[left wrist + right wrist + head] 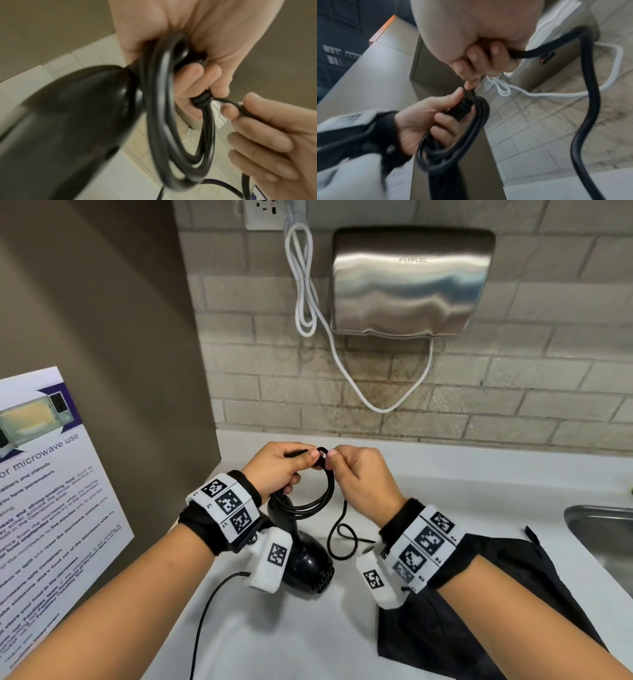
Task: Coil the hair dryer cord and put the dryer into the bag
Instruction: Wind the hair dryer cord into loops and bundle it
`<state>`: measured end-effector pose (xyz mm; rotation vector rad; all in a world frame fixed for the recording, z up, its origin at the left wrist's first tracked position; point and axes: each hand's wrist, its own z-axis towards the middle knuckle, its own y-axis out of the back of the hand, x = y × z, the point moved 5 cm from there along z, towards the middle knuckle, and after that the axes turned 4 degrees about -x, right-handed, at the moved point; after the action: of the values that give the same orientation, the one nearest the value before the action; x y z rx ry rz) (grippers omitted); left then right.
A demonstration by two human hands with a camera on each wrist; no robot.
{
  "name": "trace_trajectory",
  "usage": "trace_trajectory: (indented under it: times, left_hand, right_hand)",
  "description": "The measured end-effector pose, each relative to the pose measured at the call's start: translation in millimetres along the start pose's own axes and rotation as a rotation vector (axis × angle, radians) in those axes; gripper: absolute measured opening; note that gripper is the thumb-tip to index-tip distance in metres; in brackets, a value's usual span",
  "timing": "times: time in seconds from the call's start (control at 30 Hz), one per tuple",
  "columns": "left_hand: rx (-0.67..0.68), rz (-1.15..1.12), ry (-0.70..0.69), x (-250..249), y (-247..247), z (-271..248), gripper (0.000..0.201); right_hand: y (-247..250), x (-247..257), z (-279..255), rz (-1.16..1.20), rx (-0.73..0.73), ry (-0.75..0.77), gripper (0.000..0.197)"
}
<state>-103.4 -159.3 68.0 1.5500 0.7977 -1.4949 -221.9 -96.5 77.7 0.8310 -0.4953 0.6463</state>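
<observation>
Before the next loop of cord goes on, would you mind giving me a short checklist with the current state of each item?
1. Left hand grips the coiled loops and the hair dryer handle: ok.
2. Right hand pinches the cord next to the coil: ok.
3. Coil loops lie together, not tangled: ok.
4. Loose cord free of kinks: not ok, a small twist loop lies on the counter.
5. Plug end in sight: cannot tell, the cord runs out of the head view.
6. Bag open and ready: cannot tell, it lies flat under the right forearm.
</observation>
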Motion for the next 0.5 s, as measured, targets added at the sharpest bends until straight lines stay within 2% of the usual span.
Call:
trace_trajectory:
  times: [0.13,0.27,0.4,0.5]
  left_hand:
    - [-0.034,-0.067,0.035,2,1,3,0.012]
    - [-0.033,-0.123,0.061,4,4,1,0.012]
    - [-0.065,-0.03,0.03,3,7,-1,0.002]
    - [-0.112,0.005,0.008,5,6,1,0.006]
  right_hand:
    - [-19,6,-18,-0.149,0.044,0.074,0.023]
    - [-26,11,-20,-0.274,0.059,0.111,0.027]
    - [-29,10,-25,-0.272,0.038,0.136,0.032]
    - [-28,0,-26,-0.161,0.078,0.087,0.037]
